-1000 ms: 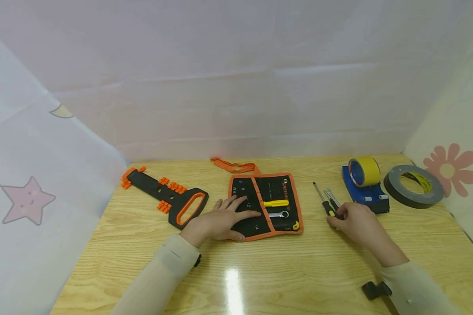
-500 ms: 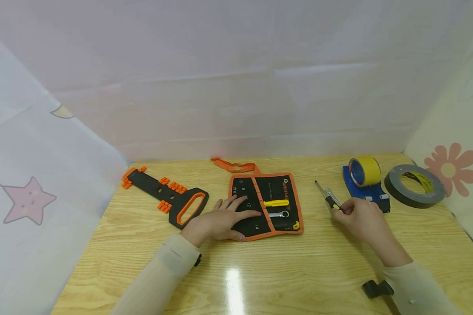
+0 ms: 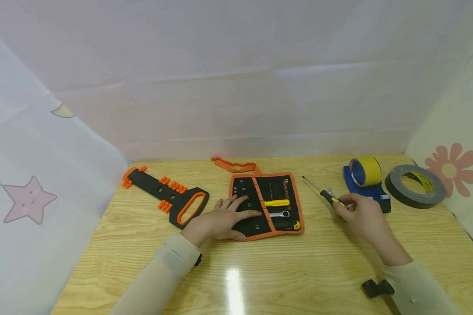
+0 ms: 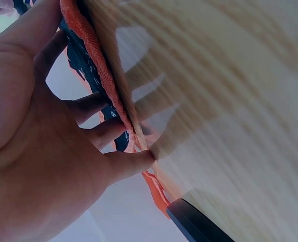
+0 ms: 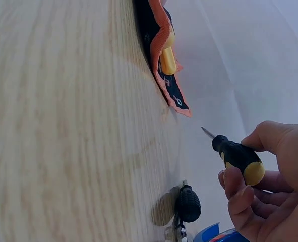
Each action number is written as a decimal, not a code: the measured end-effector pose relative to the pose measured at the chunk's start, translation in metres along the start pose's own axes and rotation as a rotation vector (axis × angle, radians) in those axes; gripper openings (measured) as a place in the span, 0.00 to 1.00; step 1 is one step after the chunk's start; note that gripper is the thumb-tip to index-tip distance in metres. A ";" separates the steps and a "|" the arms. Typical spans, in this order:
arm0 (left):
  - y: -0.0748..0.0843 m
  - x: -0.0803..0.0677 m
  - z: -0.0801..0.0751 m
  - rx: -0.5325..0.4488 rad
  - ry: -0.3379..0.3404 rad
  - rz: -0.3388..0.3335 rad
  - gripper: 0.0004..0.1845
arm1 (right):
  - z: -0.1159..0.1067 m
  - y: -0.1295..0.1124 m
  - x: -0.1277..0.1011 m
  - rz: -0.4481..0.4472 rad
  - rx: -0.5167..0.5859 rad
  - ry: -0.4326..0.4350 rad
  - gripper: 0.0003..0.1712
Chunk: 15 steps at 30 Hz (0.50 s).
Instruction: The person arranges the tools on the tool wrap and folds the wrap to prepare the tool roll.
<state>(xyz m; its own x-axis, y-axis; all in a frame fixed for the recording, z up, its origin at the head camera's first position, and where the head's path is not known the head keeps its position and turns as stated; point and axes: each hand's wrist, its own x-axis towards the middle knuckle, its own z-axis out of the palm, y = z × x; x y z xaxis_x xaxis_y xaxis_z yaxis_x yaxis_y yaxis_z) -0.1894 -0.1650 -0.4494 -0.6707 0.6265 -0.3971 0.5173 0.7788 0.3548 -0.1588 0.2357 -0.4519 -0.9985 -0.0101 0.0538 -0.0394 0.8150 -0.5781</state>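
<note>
Screwdriver (image 3: pixel 326 195), black-and-yellow handle, lifted off the table (image 3: pixel 299 262), shaft tip pointing up-left toward the pouch (image 3: pixel 277 190). Right hand (image 3: pixel 358 214) grips the handle, fingers curled round it; wrist view confirms the pinch. A second black-handled tool (image 5: pixel 187 204) lies on the table just below the screwdriver, near the blue dispenser (image 3: pixel 362 190) with its yellow tape (image 3: pixel 365 170).

Left hand (image 3: pixel 220 221) rests flat on the pouch's left panel, fingers spread and straight. Pouch lies unrolled, holding a yellow-handled tool (image 3: pixel 276 203) and a wrench (image 3: pixel 279 214).

Grey tape roll (image 3: pixel 414 186) far right. Black-orange rack (image 3: pixel 169 197) left of the pouch.
</note>
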 end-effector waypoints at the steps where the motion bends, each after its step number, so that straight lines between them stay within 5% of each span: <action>1: 0.000 0.000 0.000 0.000 0.001 0.001 0.43 | 0.000 0.000 0.000 -0.005 0.007 0.000 0.24; 15: -0.001 0.000 0.001 -0.003 0.005 0.007 0.43 | 0.005 -0.003 0.002 -0.029 0.085 -0.018 0.23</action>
<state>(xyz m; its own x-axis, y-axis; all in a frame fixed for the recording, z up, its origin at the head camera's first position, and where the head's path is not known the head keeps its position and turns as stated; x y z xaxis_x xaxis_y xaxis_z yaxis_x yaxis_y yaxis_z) -0.1896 -0.1656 -0.4505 -0.6700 0.6315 -0.3903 0.5203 0.7745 0.3598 -0.1610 0.2305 -0.4545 -0.9974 -0.0441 0.0573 -0.0707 0.7621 -0.6436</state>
